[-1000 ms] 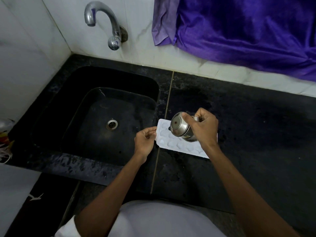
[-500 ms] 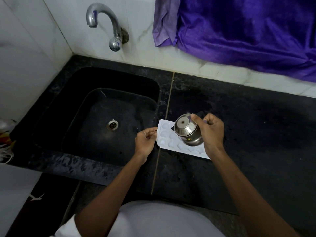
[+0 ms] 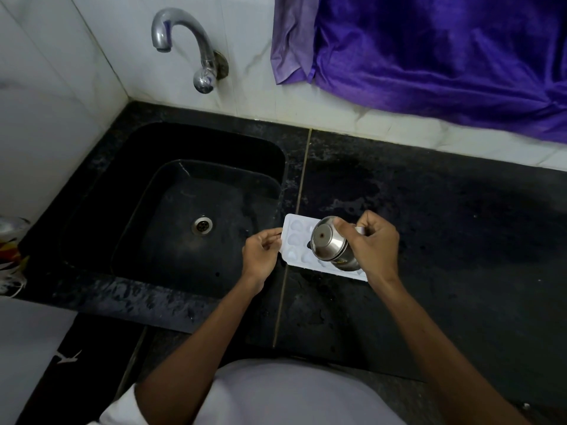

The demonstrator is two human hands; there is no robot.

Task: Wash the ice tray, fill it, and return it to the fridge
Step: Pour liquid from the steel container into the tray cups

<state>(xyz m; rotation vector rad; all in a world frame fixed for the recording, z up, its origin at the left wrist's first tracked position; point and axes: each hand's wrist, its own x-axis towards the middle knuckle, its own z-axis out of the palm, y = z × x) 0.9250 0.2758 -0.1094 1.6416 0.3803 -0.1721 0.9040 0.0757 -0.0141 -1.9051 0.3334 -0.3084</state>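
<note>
- Head view, centre of the frame: white ice tray lying flat on the black counter, just right of the sink, its left end close to the seam in the stone.
- Left hand, centre of the frame: thumb and fingers pinched together on the tray's left short edge, wrist over the sink's right rim.
- Right hand, just right of centre: fingers and thumb clamped round a small steel cup, covering the tray's right end.
- Cup held above the middle of the tray, tipped well over, round base facing up and to the left, rim low near the tray's front edge; any water leaving it too hard to make out.
- Hollows in the uncovered left part of the tray pale and glossy; full or not, cannot tell.
- Left half of the frame: deep black sink with a metal drain in its floor.
- Upper left: curved chrome tap fixed to the white tiled wall, spout above the sink's back left.
- Upper right: purple cloth hanging down over the tiles.
- Bottom centre: white shirt between both bare forearms.
</note>
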